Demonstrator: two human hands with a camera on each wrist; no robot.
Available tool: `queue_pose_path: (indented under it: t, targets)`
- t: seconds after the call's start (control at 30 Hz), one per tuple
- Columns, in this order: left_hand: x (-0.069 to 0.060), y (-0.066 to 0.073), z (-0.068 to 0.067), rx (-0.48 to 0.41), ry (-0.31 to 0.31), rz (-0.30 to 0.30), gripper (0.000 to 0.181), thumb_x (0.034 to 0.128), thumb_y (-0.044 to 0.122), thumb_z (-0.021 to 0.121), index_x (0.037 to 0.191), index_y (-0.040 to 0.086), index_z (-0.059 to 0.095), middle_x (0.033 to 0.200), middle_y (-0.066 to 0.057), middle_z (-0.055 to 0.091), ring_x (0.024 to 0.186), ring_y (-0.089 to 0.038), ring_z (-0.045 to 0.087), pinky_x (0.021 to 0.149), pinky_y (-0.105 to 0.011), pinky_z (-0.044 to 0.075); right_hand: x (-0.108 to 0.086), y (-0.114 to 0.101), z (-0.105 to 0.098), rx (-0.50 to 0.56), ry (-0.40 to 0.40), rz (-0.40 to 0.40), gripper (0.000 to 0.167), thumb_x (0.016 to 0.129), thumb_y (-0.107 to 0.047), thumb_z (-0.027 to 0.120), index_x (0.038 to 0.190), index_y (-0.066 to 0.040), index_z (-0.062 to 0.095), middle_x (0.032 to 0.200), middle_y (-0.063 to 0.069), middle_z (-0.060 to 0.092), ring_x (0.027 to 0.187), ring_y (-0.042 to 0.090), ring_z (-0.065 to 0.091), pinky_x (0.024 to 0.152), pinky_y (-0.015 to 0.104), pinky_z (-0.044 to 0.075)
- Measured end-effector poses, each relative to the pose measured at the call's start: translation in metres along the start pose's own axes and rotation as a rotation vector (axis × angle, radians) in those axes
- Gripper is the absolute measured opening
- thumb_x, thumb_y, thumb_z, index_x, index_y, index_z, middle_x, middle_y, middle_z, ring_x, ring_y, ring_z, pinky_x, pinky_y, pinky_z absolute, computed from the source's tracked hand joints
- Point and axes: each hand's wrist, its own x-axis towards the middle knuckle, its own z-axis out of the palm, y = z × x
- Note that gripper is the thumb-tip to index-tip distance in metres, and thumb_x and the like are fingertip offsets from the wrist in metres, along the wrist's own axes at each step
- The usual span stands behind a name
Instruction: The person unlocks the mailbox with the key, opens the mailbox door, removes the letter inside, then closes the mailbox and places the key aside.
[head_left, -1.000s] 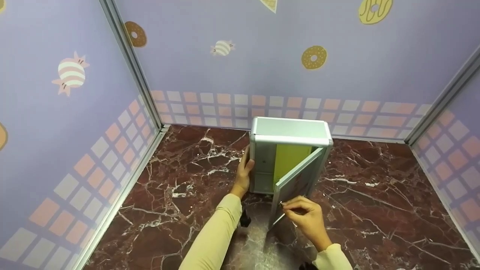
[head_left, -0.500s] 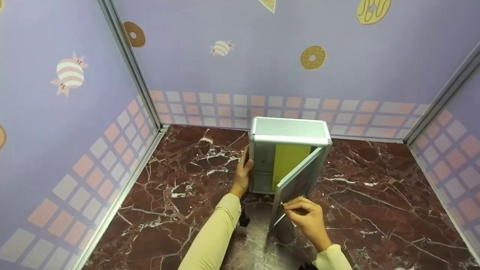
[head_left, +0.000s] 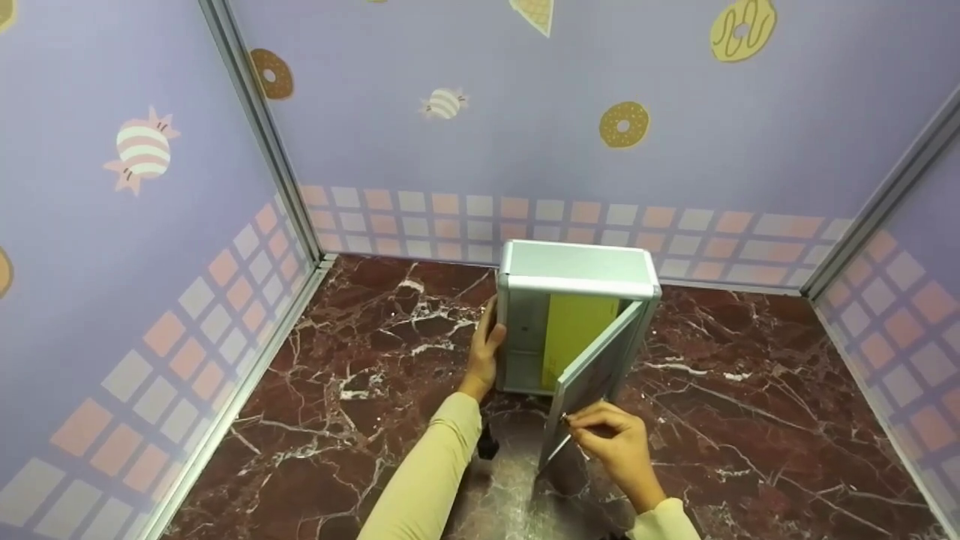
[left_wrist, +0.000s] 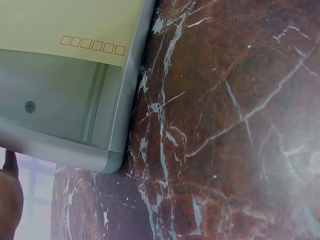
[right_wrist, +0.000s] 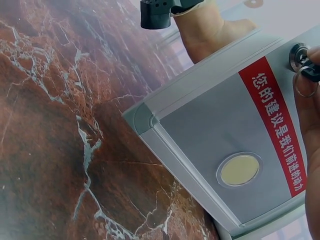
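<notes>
1. Right grip first: the thumb and fingers of the right hand [head_left: 619, 446] pinch a small key [right_wrist: 311, 73] at the lock [right_wrist: 294, 54]; I can't tell how deep it sits.
2. Left hand [head_left: 484, 356] presses along the left side of the metal box [head_left: 577, 262], fingers fairly straight, thumb by the front edge.
3. That box stands on the marbled counter [head_left: 330, 442], ahead and slightly left of the right grip, long axis upright.
4. Its door [head_left: 589, 381] is ajar, hinged on the right, free edge towards the person, right hand nearer.
5. Any swing turns, I judge, on the gap between free edge and left frame; a yellow envelope [head_left: 574, 337] stands inside.
6. Back wall [head_left: 525, 135] close behind; wide room either side.
</notes>
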Motion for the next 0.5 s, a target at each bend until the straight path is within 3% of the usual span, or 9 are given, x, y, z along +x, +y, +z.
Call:
queue_pose_path:
  t: [0.27,0.5]
  targets:
    - [-0.0010,-0.0015,0.0008,-0.002,0.002,-0.008,0.096,0.0924,0.062,0.053,0.153,-0.005,0.021,0.155,-0.027,0.024,0.139,-0.040,0.027,0.112,-0.046,0.023,-0.0040,-0.0040,-0.0051,-0.026,0.009,0.069,0.017,0.073,0.026,0.069,0.079,0.010,0.071,0.086,0.023,0.067,0.082,0.025,0.067,0.068,0.028,0.057]
    - [-0.0004,-0.0024,0.0004,-0.010,0.003,0.012,0.095,0.0929,0.061,0.053,0.153,-0.005,0.021,0.154,-0.027,0.026,0.137,-0.039,0.030,0.110,-0.046,0.026,-0.0036,-0.0060,-0.0074,0.024,0.004,0.061,0.026,0.070,0.030,0.064,0.079,0.008,0.072,0.085,0.018,0.068,0.083,0.023,0.067,0.066,0.028,0.057]
